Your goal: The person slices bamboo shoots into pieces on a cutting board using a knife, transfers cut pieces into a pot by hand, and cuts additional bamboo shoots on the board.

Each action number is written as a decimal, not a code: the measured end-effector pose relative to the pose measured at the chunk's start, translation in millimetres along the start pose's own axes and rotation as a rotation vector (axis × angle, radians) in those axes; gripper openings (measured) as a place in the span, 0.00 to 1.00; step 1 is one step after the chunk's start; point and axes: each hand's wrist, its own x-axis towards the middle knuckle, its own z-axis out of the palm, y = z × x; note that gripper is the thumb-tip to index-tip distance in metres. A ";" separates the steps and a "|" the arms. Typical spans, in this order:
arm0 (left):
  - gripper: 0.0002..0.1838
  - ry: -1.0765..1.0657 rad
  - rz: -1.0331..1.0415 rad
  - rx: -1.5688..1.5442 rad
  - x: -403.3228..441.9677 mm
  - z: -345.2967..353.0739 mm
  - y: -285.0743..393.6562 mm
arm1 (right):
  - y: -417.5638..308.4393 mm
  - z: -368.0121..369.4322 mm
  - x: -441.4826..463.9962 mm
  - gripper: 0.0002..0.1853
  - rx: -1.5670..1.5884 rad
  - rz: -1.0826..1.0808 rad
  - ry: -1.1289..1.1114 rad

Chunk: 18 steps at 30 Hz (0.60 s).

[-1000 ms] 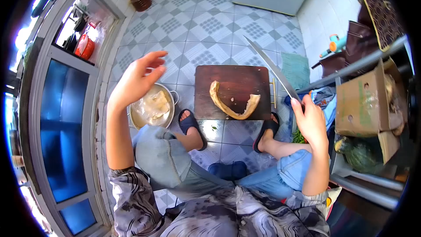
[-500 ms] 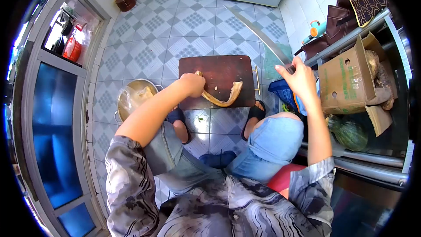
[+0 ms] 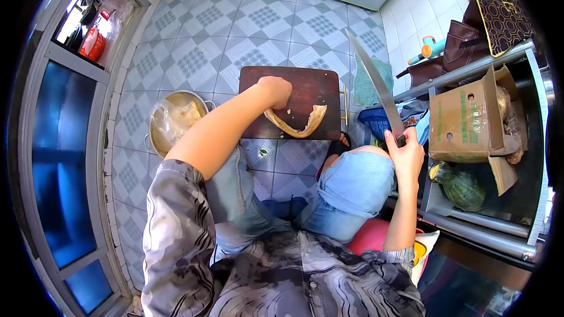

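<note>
My right hand (image 3: 406,155) is closed round the dark handle of a long-bladed knife (image 3: 378,79), held up to the right of the board with its blade pointing away from me. Over the left part of a dark red-brown cutting board (image 3: 317,85), my left hand (image 3: 275,91) is curled closed; its fingertips are hidden, so what they hold cannot be seen. Just below that hand a curved, pale tan piece resembling a rib bone (image 3: 302,132) lies along the board's near edge. Small pale bits lie near it.
A metal pot (image 3: 157,141) with a plastic bag and pale pieces stands at left on the tiled floor. At right, a low rack holds a cardboard box (image 3: 461,120) and a green squash (image 3: 464,188). A blue bag (image 3: 376,118) lies beside the rack.
My left hand has left the end of the curved piece and moved forward and right over the board. My right hand has lowered towards me, the knife turning more upright in view.
</note>
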 end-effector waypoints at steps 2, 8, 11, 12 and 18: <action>0.15 -0.002 0.010 0.001 0.0 -0.8 3.9 | -13.0 -11.5 -1.5 0.22 0.092 0.054 -0.014; 0.14 -0.002 0.035 0.052 -0.5 19.4 16.5 | -52.7 -32.1 53.1 0.20 0.526 0.087 -0.131; 0.13 -0.005 0.120 0.121 3.9 40.0 20.0 | -89.2 -35.6 69.6 0.20 0.759 0.117 -0.235; 0.13 -0.005 0.121 0.095 1.5 43.7 23.5 | -95.2 -32.6 71.7 0.19 0.887 0.100 -0.267; 0.20 -0.055 0.243 0.130 13.0 74.8 48.3 | -89.0 1.1 56.3 0.18 0.814 0.057 -0.253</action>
